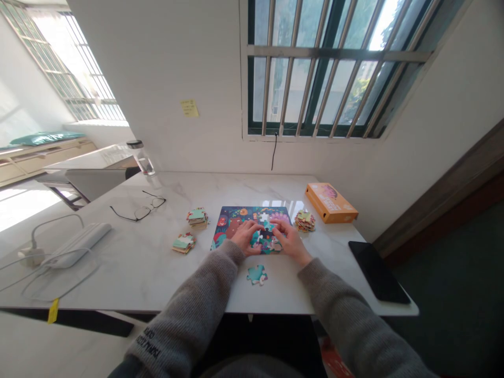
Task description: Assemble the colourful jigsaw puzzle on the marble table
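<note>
A colourful jigsaw puzzle (236, 218) lies partly assembled on the white marble table (129, 262). My left hand (246, 236) rests on the puzzle's near left part, fingers curled down onto the pieces. My right hand (289, 239) lies on its near right part, fingertips pinched over a piece near the middle gap. What the fingers hold is too small to make out. A loose teal cluster of joined pieces (257, 274) sits on the table just in front of my hands. Both arms wear grey sleeves.
Stacks of loose pieces lie left (197, 218), near left (183, 243) and right (305, 221) of the puzzle. An orange box (331, 202), a black tablet (378, 271), glasses (142, 210), a water bottle (140, 157) and a power strip (79, 244) with cables share the table.
</note>
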The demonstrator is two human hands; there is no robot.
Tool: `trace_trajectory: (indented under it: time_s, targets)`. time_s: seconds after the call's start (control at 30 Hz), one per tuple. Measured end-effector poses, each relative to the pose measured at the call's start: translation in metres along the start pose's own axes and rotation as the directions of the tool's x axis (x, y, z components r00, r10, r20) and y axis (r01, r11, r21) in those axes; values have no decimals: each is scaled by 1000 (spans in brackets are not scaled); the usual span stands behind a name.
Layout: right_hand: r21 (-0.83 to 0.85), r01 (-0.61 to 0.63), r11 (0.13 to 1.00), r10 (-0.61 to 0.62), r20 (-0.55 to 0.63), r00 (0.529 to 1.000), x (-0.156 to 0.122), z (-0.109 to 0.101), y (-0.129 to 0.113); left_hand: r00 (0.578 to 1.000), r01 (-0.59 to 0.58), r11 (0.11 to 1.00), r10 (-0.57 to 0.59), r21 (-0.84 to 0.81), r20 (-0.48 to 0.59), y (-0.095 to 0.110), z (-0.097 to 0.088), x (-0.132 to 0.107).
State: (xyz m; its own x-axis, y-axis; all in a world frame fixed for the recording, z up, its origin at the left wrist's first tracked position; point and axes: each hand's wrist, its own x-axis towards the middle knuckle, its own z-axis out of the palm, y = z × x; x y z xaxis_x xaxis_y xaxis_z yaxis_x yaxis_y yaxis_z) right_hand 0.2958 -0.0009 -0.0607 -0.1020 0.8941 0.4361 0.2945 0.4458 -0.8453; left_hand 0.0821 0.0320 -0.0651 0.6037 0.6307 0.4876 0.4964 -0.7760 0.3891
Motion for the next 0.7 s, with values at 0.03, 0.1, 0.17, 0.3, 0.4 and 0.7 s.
trace_trajectory:
  time_s: [0.03,0.1,0.17,0.3,0.4,0.7]
  targets:
    - [10,0,1000,0,16,1000,0,0,-1,1000,-9,1000,9,0,0,0,0,0]
    - [33,-5,999,3,47,999,0,0,-2,1000,-17,1000,17,-2,-11,-1,2,0]
    - [58,-18,998,15,66,998,0,0,-3,999,-26,1000,25,-8,-36,-3,3,0]
    - [93,-49,994,40,97,994,0,0,-3,992,-37,999,34,-24,-125,-7,5,0]
    - [87,-64,994,55,110,992,0,0,-2,981,-9,1000,4,-27,-196,-6,3,1]
    - [131,-91,987,83,64,994,1,1,1,995,28,999,-26,24,-92,-5,3,0]
